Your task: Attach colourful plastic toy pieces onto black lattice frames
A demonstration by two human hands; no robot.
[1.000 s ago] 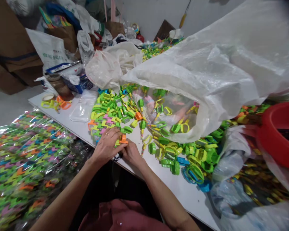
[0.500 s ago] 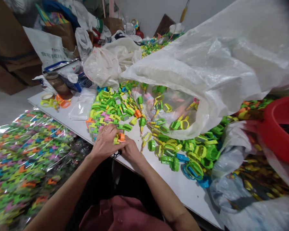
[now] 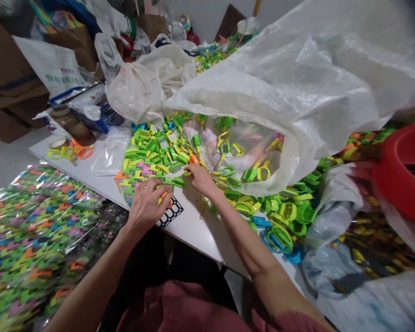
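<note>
My left hand (image 3: pixel 145 205) is closed on an orange toy piece (image 3: pixel 164 195). My right hand (image 3: pixel 201 177) pinches another orange piece (image 3: pixel 193 159). The white bag's (image 3: pixel 57 69) writing is too blurry to read.

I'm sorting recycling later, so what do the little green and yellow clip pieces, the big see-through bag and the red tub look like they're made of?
The clip pieces look like moulded hard plastic: bright uniform colours, smooth slightly glossy faces. The see-through bag appears to be thin plastic film, milky-translucent, creased, with soft sheen. The red tub is probably rigid plastic too, judging by its smooth rounded rim, though only part shows.

Head camera looks down, close over the cluttered table (image 3: pixel 197 230).
</note>
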